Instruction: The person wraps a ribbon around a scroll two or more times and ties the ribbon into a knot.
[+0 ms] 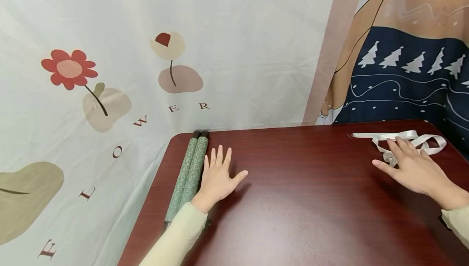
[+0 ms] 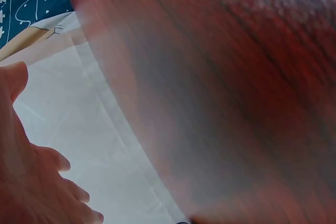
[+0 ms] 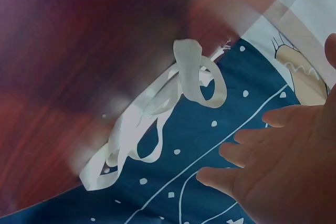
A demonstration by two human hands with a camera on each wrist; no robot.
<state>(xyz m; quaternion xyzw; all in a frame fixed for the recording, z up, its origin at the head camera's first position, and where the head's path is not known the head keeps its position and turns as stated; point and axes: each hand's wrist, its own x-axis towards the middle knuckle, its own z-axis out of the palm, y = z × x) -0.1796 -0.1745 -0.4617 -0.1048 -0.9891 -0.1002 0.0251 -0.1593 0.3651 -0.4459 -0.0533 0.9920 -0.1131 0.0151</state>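
1. L hand (image 1: 218, 178) spreads fingers and thumb wide, gripping nothing, just beside two green rolls (image 1: 194, 168) w/ black far ends, side by side along the table's (image 1: 304, 184) left edge, nr far-left corner.
2. R hand (image 1: 417, 170) hangs above a white ribbon (image 1: 408, 134), fingers extended, nothing held; ribbon lies in loose loops nr far-right corner.
3. Printed cloth (image 1: 253, 62) hangs behind far edge.
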